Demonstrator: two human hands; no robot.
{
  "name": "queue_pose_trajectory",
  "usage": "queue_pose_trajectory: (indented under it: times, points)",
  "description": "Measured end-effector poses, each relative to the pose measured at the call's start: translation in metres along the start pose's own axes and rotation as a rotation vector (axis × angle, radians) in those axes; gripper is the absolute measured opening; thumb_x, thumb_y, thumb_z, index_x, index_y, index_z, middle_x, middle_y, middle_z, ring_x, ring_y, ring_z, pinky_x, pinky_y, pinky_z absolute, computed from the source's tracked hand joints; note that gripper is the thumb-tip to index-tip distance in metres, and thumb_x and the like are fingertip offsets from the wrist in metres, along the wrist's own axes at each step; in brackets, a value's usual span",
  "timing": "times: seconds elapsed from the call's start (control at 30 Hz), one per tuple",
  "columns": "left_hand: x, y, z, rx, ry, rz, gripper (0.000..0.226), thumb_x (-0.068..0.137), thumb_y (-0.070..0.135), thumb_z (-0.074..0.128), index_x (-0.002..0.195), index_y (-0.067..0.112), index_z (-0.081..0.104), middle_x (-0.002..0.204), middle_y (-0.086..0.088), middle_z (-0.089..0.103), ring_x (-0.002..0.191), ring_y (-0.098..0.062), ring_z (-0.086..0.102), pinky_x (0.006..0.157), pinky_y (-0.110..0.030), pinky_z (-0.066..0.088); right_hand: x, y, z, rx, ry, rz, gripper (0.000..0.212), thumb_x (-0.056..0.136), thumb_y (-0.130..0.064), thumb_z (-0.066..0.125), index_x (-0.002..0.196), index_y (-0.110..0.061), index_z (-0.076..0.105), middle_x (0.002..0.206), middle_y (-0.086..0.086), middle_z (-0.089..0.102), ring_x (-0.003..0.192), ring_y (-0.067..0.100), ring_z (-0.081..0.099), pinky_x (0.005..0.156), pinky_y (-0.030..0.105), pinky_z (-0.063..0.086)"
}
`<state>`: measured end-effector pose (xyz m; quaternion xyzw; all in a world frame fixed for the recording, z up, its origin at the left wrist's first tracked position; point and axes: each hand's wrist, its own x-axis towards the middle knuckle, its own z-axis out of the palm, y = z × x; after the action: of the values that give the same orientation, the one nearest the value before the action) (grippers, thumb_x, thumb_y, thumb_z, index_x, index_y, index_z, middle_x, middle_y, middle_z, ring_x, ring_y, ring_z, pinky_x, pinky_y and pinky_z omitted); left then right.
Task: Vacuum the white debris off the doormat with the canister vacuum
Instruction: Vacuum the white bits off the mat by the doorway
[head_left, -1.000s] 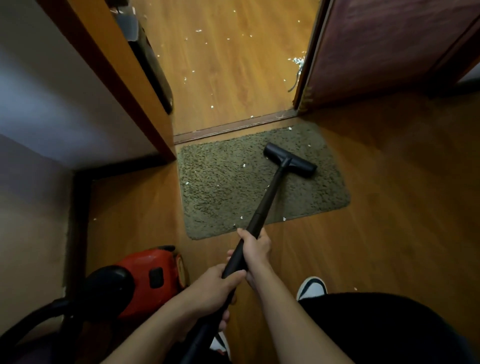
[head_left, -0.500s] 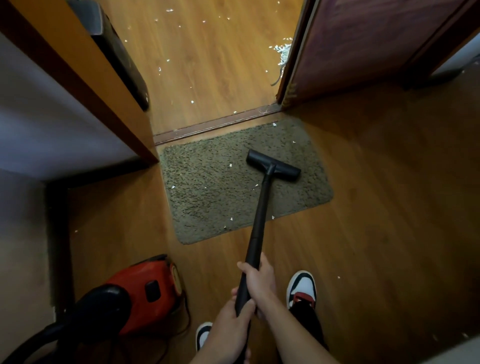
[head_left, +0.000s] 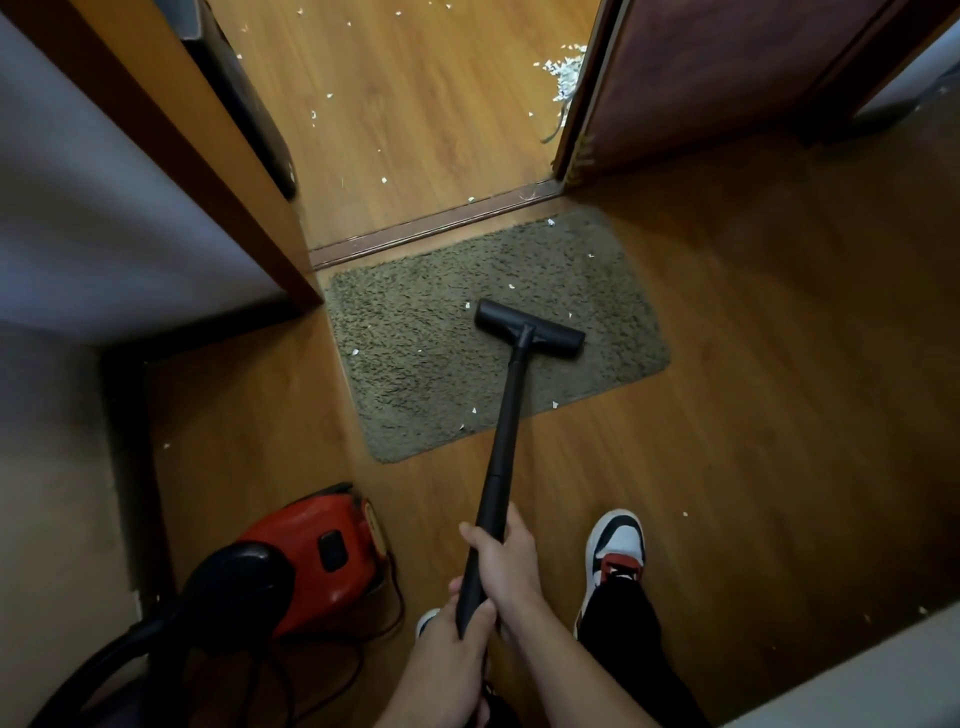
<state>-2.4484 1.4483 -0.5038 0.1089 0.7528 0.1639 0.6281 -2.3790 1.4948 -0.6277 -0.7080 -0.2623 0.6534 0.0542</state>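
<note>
Both hands curl round the black wand (head_left: 506, 415): the right hand (head_left: 511, 564) grips it higher up, and the left hand (head_left: 457, 660) grips just below, at the frame's 6 o'clock. The wand runs up toward 12 o'clock to the nozzle (head_left: 530, 335), which sits flat on the mat (head_left: 415, 374), a little to 3 o'clock of the mat's middle. The mat lies on the wood floor (head_left: 779, 415), just beside the threshold (head_left: 431, 223). White debris (head_left: 356, 352) is scattered on the mat: a fleck near its 9 o'clock edge, a few along the 6 o'clock edge beside the wand, and others toward 12 and 1 o'clock past the nozzle. The red canister (head_left: 317, 545) stands on the floor at 7 o'clock from the mat, near its corner, with its dark hose (head_left: 119, 644) curving off toward 8 o'clock. A shoe (head_left: 615, 545) is at 3 o'clock of the right hand. More white bits lie beyond the threshold, with a pile (head_left: 563, 73) by the door (head_left: 727, 78) at 1 o'clock.
</note>
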Motion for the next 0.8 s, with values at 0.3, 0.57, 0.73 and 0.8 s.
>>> queue_pose_trajectory:
  times: [0.3, 0.57, 0.73, 0.8]
  points:
    - [0.019, 0.03, 0.022, -0.011, -0.105, -0.04, 0.045, 0.105, 0.043, 0.038, 0.146, 0.024, 0.036, 0.081, -0.01, 0.062, 0.042, -0.013, 0.056, 0.041, -0.026, 0.047, -0.003, -0.065, -0.033, -0.05, -0.018, -0.037, 0.051, 0.084, -0.039, 0.071, 0.131, -0.036, 0.051, 0.112, 0.005, 0.067, 0.08, 0.035, 0.075, 0.077, 0.051, 0.063]
    - [0.001, 0.03, 0.016, -0.029, -0.143, -0.052, 0.041, 0.105, 0.041, 0.039, 0.145, 0.037, 0.027, 0.076, -0.009, 0.06, 0.042, -0.014, 0.055, 0.041, -0.028, 0.047, -0.011, -0.053, -0.031, -0.073, 0.003, -0.004, 0.059, 0.076, -0.046, 0.074, 0.13, -0.04, 0.049, 0.115, 0.005, 0.067, 0.082, 0.035, 0.075, 0.077, 0.053, 0.063]
    - [-0.017, 0.012, 0.001, -0.091, -0.111, -0.055, 0.009, 0.106, 0.037, 0.041, 0.115, 0.037, 0.041, 0.069, -0.009, 0.057, 0.037, -0.016, 0.052, 0.038, -0.025, 0.043, -0.009, -0.017, -0.007, -0.065, 0.017, 0.008, 0.042, 0.057, -0.057, 0.069, 0.093, -0.066, 0.051, 0.104, 0.0, 0.07, 0.09, 0.035, 0.074, 0.084, 0.055, 0.061]
    - [-0.024, 0.0, -0.006, -0.087, -0.102, -0.032, 0.009, 0.106, 0.035, 0.042, 0.114, 0.032, 0.047, 0.065, -0.008, 0.056, 0.037, -0.017, 0.051, 0.038, -0.025, 0.041, -0.025, -0.014, 0.0, -0.047, -0.005, -0.001, 0.04, 0.065, -0.048, 0.072, 0.095, -0.066, 0.051, 0.104, 0.0, 0.07, 0.091, 0.035, 0.074, 0.085, 0.055, 0.061]
